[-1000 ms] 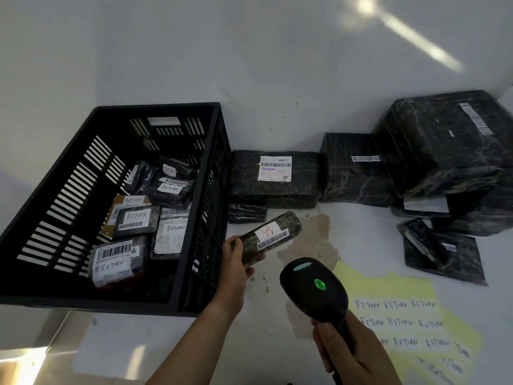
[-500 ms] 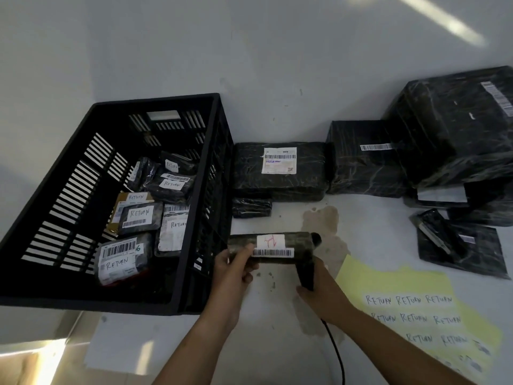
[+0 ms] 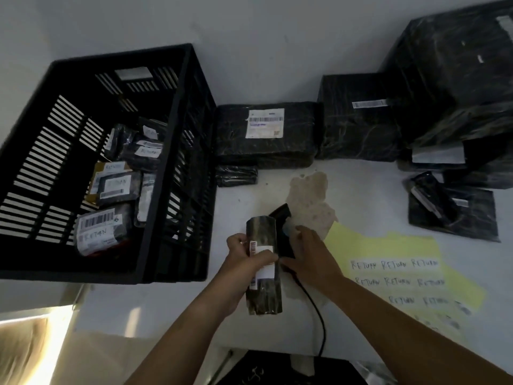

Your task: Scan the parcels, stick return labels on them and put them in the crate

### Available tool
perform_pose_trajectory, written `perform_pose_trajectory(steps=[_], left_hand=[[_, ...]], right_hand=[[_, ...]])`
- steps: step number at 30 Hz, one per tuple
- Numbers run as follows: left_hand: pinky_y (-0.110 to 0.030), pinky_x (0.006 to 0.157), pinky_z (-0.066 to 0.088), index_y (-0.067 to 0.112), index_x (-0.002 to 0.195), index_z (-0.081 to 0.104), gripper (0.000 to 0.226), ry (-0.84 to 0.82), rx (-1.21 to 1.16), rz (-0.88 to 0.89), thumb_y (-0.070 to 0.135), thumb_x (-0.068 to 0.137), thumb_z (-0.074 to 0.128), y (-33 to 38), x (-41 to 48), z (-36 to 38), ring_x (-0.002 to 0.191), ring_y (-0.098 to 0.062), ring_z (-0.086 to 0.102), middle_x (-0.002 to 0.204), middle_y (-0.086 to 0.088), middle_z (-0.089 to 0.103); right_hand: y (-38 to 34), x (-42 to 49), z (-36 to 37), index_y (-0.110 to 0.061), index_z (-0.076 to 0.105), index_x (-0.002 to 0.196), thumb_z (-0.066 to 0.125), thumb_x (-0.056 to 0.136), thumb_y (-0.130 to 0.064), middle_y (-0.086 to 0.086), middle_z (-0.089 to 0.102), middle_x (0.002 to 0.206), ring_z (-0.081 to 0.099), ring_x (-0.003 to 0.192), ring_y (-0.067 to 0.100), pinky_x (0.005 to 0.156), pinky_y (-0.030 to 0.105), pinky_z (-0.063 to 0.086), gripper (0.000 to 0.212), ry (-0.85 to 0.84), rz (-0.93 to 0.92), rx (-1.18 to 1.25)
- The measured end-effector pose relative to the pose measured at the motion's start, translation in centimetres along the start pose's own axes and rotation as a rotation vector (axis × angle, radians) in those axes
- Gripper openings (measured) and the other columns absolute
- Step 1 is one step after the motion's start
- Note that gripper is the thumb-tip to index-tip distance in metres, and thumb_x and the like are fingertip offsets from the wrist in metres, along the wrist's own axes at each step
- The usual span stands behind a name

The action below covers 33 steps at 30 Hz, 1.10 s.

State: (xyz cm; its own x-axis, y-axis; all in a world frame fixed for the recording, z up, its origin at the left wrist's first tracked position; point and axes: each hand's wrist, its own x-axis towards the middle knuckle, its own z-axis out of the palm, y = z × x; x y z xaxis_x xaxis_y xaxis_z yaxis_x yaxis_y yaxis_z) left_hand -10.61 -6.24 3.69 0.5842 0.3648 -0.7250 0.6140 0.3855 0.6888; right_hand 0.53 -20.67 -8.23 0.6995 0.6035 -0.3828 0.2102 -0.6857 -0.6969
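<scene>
My left hand [image 3: 244, 262] grips a small black-wrapped parcel [image 3: 263, 290] with a white barcode label, held lengthwise over the white table. Right beside it my right hand [image 3: 308, 254] holds the black corded barcode scanner [image 3: 281, 218], whose head points away from me and lies low at the table. A yellow sheet [image 3: 388, 254] of handwritten RETURN labels lies to the right of my hands. The black slatted crate [image 3: 177, 112] stands at the left and holds several labelled parcels [image 3: 97, 229].
Black-wrapped parcels line the wall: a flat one with a white label [image 3: 263, 132], a box [image 3: 358, 118], a big stack at the right [image 3: 455, 73] and a flat bag [image 3: 452, 209]. A tiny parcel [image 3: 236, 175] lies by the crate. The scanner cord [image 3: 316, 309] trails toward me.
I turned the parcel from crosswise to lengthwise. My right hand lowered the scanner from in front of the parcel to the table beside it. The view tilted down.
</scene>
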Motion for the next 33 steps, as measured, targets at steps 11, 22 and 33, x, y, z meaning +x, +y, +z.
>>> perform_pose_trajectory(steps=[11,22,33], left_hand=[[-0.028,0.098,0.046,0.032,0.152,0.034,0.06,-0.082,0.753,0.354,0.046,0.099,0.058,-4.0,1.5,10.5,0.124,-0.01,0.054,0.142,0.012,0.048],[-0.041,0.091,0.038,0.012,0.146,0.046,0.05,0.121,1.34,0.678,0.027,0.099,0.056,-4.3,9.6,15.7,0.114,-0.033,0.053,0.136,-0.011,0.054],[-0.045,0.107,0.034,0.018,0.152,0.03,0.093,0.13,1.534,0.609,0.062,0.081,0.07,-4.3,11.8,17.2,0.131,-0.03,0.041,0.148,-0.007,0.039]], right_hand=[[14.5,-8.9,-11.4,-0.014,0.062,0.125,0.071,0.088,-0.014,0.005,0.062,0.127,0.059,0.115,0.029,0.097,0.034,0.046,0.038,0.247,-0.145,-0.307],[16.2,-5.8,-9.2,-0.011,0.067,0.118,0.065,0.093,-0.018,0.003,0.055,0.119,0.053,0.107,0.023,0.097,0.033,0.046,0.026,0.29,-0.171,-0.153],[16.0,-5.1,-6.7,-0.013,0.074,0.093,0.07,0.087,-0.011,0.002,0.064,0.105,0.054,0.094,0.022,0.088,0.043,0.046,0.007,0.502,-0.12,-0.081]])
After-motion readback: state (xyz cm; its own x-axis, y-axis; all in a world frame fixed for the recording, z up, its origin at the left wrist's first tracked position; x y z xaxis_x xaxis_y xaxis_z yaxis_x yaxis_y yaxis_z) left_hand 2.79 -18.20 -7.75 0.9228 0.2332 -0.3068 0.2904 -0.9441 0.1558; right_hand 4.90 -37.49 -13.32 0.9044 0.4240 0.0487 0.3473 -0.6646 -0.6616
